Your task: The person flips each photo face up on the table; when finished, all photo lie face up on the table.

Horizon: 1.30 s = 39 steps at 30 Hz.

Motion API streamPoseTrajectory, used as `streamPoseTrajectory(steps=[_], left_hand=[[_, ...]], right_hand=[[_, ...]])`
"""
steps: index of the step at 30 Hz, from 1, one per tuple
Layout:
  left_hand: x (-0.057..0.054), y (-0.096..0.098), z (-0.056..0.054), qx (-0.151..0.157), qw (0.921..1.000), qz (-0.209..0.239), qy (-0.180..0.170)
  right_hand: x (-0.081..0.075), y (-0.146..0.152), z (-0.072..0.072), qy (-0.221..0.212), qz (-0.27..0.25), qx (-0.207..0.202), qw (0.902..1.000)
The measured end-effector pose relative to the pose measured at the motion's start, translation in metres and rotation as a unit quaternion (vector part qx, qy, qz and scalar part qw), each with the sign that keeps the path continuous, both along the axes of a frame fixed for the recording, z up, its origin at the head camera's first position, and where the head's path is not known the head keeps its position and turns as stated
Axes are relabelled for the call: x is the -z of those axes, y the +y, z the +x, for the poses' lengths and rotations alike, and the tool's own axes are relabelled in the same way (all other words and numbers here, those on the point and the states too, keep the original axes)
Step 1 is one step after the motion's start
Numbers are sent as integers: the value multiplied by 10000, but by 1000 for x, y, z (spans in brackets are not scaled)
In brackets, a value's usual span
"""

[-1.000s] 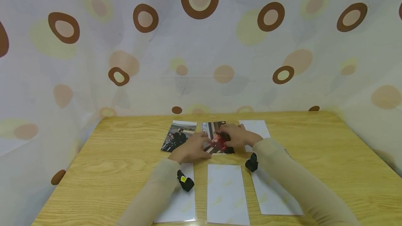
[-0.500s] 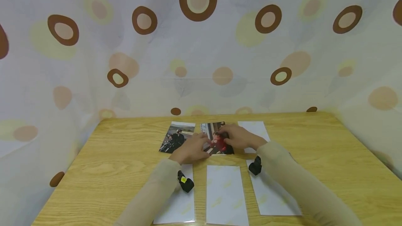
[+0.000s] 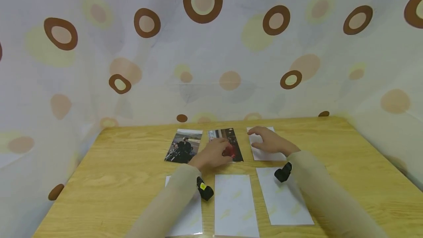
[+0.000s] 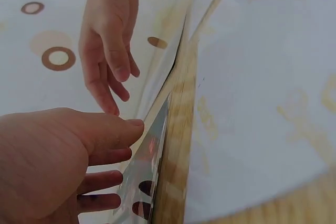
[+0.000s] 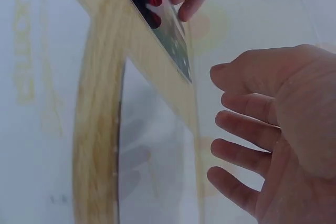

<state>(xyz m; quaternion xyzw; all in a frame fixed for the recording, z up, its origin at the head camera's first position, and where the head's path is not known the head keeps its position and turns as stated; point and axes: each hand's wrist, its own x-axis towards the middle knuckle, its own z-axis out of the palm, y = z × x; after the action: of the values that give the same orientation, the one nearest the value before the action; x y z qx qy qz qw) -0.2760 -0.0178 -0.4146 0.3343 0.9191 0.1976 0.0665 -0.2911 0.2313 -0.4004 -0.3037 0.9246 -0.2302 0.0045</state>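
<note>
In the head view, my left hand (image 3: 214, 154) is over a photo card (image 3: 234, 138) of a figure in red, covering part of it. In the left wrist view, that hand's fingers are slightly bent beside the glossy card (image 4: 149, 156), pinching nothing. My right hand (image 3: 271, 141) is above a white card (image 3: 262, 155) at the back right. Its fingers are spread and loosely bent in the right wrist view, with a gap between them and the white card (image 5: 152, 177). Left of both hands lies another photo card (image 3: 183, 147), showing a helmeted rider on a motorcycle.
Three white cards lie in a front row: the left one (image 3: 193, 214) partly under my left sleeve, the middle one (image 3: 235, 205), and the right one (image 3: 277, 201). They rest on a wooden table (image 3: 115, 179). A patterned curtain (image 3: 211, 61) stands behind and at both sides.
My right hand has come off the red-figure photo and moved right, over the back-right white card. The left hand remains at the photo and covers more of it.
</note>
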Motion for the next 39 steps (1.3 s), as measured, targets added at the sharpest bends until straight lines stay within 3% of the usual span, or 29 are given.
streamPoseTrajectory(steps=[5, 11, 14, 19, 23, 28, 35, 39], left_hand=[[-1, 31, -6, 104, 9997, -229, -25], [-12, 68, -10, 152, 9992, -149, -330], [-12, 83, -13, 159, 9993, -161, -292], [-6, 100, -13, 56, 9981, -489, -372], [-4, 109, -13, -45, 9968, -755, -264], [-2, 109, -16, 30, 9978, -667, -35], [3, 102, -19, -181, 9989, -364, -248], [6, 103, -19, -256, 9994, -36, -216]], right_hand=[[-1, 20, 0, -221, -49, 154, 9996], [0, 38, -4, -612, -101, 546, 9966], [1, 43, -8, -759, -112, 692, 9947], [3, 47, -24, -617, 324, 651, 9954], [0, 51, -35, -775, 895, 850, 9893], [-5, 55, -45, -1166, 1446, 1235, 9748], [-9, 50, -63, -1713, 1645, 1688, 9566], [-10, 47, -70, -1728, 1542, 1956, 9529]])
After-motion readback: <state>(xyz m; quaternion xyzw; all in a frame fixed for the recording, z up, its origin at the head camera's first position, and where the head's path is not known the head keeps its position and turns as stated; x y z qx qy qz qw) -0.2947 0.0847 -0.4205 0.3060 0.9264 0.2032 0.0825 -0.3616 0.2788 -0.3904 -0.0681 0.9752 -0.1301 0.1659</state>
